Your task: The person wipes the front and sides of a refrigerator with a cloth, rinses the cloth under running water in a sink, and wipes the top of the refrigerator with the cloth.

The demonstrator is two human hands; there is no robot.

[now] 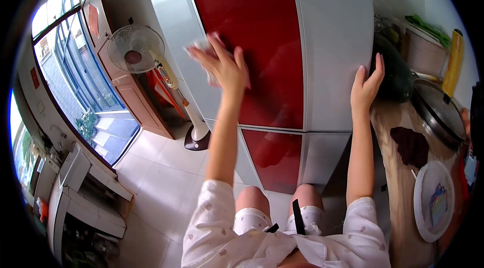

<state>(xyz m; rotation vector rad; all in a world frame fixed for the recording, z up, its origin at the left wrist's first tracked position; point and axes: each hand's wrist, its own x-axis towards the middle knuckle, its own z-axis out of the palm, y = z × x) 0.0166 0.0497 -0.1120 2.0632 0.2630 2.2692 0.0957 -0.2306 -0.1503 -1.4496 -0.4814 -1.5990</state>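
Observation:
A tall refrigerator with a red centre panel (267, 31) and silver-grey sides fills the middle of the view. My left hand (224, 66) presses a crumpled white and pink cloth (204, 46) to the door, where silver meets red; the fingers are spread over the cloth and slightly blurred. On the right, my right hand (367, 84) rests against the refrigerator's right edge, fingers apart and pointing up, with nothing held.
A standing fan (135, 49) is left of the refrigerator, near an open door. On the right, a wooden counter (385, 132) bears a lidded pan (438, 109), a dark green gourd (393, 71) and a white round lid (433, 201). A sink (75, 167) is at lower left.

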